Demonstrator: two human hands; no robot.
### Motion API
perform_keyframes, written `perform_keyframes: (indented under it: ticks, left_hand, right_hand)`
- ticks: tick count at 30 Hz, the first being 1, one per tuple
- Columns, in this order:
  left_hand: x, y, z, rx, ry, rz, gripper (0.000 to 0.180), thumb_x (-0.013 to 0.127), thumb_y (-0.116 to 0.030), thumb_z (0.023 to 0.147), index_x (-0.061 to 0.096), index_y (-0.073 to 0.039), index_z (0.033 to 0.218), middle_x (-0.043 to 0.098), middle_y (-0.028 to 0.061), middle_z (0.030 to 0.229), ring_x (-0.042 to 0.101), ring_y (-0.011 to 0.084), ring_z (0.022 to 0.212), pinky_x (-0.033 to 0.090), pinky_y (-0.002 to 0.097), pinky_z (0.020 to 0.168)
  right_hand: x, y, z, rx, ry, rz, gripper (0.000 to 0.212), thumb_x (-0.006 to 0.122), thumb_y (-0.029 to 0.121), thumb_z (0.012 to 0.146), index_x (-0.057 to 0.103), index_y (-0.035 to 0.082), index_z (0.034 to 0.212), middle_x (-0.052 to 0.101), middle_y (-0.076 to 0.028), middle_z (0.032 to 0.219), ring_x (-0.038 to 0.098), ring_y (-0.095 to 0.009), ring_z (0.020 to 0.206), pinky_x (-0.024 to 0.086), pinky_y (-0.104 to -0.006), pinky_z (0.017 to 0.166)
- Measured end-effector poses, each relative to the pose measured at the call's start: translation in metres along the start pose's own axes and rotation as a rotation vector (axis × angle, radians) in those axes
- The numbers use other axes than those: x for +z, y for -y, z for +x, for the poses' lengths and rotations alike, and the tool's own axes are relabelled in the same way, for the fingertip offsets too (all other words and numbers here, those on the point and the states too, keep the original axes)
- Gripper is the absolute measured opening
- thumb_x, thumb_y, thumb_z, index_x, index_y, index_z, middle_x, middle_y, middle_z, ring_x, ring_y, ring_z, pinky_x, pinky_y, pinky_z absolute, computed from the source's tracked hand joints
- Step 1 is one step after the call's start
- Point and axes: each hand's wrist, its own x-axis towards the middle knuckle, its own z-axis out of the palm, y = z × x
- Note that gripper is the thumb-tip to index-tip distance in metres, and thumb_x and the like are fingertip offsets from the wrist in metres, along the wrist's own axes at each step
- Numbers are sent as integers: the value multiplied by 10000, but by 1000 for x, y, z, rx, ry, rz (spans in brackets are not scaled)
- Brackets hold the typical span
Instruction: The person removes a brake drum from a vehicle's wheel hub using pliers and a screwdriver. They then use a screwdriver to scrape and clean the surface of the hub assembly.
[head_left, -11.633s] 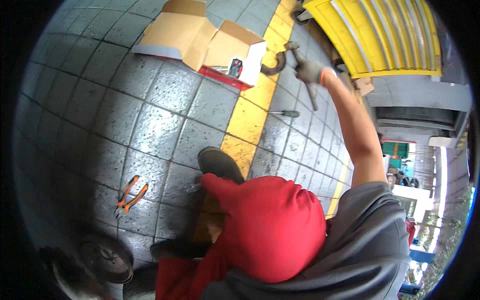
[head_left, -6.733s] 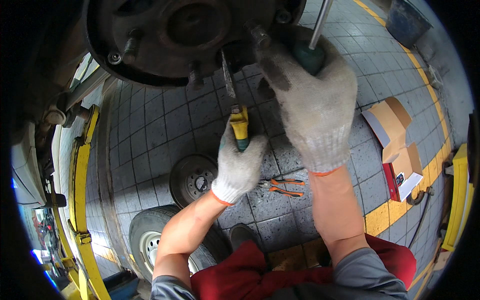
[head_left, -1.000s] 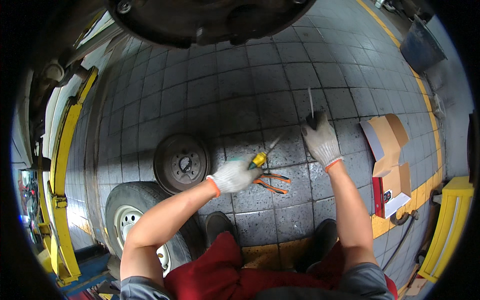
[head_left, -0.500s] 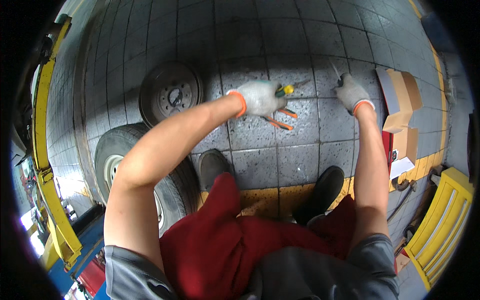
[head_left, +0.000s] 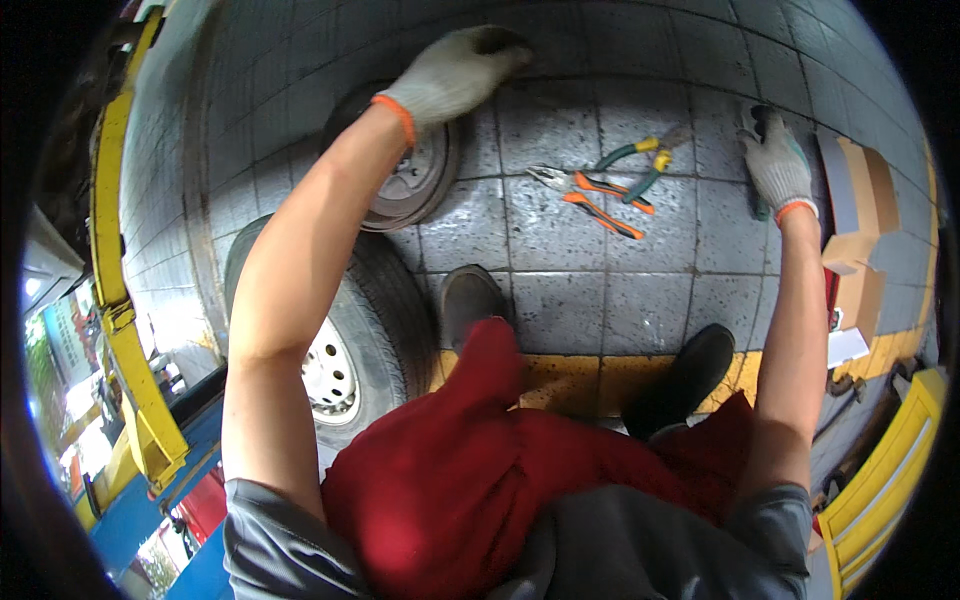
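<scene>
My left hand [head_left: 455, 75], in a pale knit glove with an orange cuff, is held out over the far edge of the brake drum [head_left: 436, 190]. Its fingers reach away from the wrist, somewhat blurred, and no tool shows in them. On the tiles between my hands lie orange-and-black pliers [head_left: 605, 205], crossed by green-and-yellow pliers [head_left: 660, 170]. At the right, my right hand [head_left: 780, 168], also gloved, is closed round a dark-handled tool [head_left: 760, 205]. The hand covers most of it, so its kind is unclear.
A wheel with its tyre [head_left: 400, 330] lies at my left foot, next to the drum. Open cardboard boxes [head_left: 852, 210] stand right of my right hand. A yellow metal frame [head_left: 108, 230] rises at the far left; a yellow ridged panel [head_left: 890, 470] is at lower right.
My left hand has let go of the pliers, leaving both on the floor, and moved far left over the drum. My right hand keeps its tool near the boxes. The whole view has shifted.
</scene>
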Motion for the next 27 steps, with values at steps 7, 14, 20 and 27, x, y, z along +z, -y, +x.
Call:
perform_keyframes:
  ticks: [7,14,20,27]
  left_hand:
    - [-100,48,-64,-251,-17,386,514,658,-436,941,697,-73,1302,712,206,1251,670,364,1170,500,416,1019]
    - [-42,117,-102,-396,123,505,503,750,-367,876,686,-130,1316,722,197,1211,672,402,1133,531,448,967]
    - [-21,136,-110,-451,84,596,463,723,-326,895,676,-150,1321,701,182,1250,662,392,1154,534,475,967]
    - [-27,85,-108,61,-359,609,383,759,-248,852,683,-116,1202,676,187,1142,668,409,1035,561,479,846]
  right_hand:
    - [27,-5,13,-99,-151,59,527,631,321,954,568,45,1398,631,-274,1335,596,-442,1242,486,-472,1045]
    - [13,39,14,-205,-91,200,468,624,303,960,603,67,1364,666,-238,1302,618,-424,1216,507,-462,1012]
    - [-9,93,-5,-182,-91,146,525,612,372,966,587,36,1369,648,-278,1290,607,-444,1214,501,-463,1023]
    - [-28,150,-36,-496,-86,47,317,602,257,998,687,199,1298,567,-290,1410,597,-442,1254,512,-480,1055]
